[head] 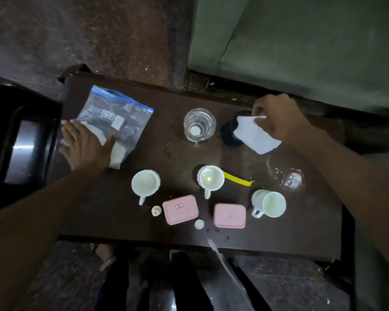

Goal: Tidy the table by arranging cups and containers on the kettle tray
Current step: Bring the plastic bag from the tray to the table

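Three white mugs stand on the dark table (112,216): one at the left (145,182), one in the middle (211,178), one at the right lying tilted (268,204). Two pink lidded containers (180,209) (230,215) sit near the front edge, with two small white caps (155,210) (199,224) beside them. A clear glass (199,124) stands at the back. My left hand (85,144) rests flat on a zip plastic bag (115,122). My right hand (279,118) pinches a white paper (254,136) over a dark cup (230,131).
A second clear glass (286,172) lies on its side at the right. A yellow strip (237,178) lies by the middle mug. A dark tray (23,140) sits left of the table. A green sofa (301,41) stands behind. A white cable (220,254) hangs off the front edge.
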Motion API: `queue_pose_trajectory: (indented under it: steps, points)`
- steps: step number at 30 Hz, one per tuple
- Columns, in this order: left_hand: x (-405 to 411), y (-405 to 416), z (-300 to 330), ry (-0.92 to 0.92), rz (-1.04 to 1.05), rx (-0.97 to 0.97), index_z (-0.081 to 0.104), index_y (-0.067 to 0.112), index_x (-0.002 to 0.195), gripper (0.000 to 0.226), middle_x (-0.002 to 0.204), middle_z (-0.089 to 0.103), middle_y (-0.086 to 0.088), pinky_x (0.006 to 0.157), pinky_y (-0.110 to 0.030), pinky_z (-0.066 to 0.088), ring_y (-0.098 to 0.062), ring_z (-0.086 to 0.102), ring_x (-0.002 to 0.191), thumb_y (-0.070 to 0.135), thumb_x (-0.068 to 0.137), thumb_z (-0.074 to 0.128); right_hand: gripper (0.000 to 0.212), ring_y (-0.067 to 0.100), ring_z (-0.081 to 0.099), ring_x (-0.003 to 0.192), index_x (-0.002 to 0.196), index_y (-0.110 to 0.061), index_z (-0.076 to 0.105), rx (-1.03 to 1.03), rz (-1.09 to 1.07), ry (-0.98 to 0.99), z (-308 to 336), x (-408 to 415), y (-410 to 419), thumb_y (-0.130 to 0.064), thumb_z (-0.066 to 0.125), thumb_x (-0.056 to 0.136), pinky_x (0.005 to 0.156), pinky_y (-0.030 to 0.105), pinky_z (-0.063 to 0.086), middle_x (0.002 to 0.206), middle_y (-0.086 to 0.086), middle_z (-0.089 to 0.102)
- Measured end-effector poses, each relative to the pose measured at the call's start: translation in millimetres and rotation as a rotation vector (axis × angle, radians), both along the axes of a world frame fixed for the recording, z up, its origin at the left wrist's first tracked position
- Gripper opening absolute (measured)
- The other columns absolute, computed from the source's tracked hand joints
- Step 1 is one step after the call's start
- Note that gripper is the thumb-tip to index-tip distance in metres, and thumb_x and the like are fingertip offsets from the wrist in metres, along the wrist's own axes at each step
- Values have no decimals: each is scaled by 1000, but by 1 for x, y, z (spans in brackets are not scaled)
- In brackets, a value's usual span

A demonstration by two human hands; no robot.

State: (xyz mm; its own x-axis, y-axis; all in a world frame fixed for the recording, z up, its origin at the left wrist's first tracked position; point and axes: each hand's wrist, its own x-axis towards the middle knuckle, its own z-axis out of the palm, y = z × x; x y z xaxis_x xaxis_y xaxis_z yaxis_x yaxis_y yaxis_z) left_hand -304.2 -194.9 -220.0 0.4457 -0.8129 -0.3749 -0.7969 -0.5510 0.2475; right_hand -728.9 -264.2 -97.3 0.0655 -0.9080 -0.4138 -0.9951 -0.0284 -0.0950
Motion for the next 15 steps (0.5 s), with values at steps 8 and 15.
queue_pose_trajectory:
  steps: [8,15]
  points:
    - [-19,74,31,40,-303,-208,22,10,165,79,171,28,-11,119,-55,23,-26,28,156,35,100,60,20,42,58,101,106,-9,59,-145,141,111,-10,20,12,-10,69,89,76,44,45,101,19,65]
    - [-30,137,27,186,-468,-186,29,17,164,95,163,43,-3,107,-39,32,-21,42,147,-3,78,63,16,40,52,98,110,-8,61,-478,208,13,4,58,56,-18,57,97,84,50,41,103,19,61]
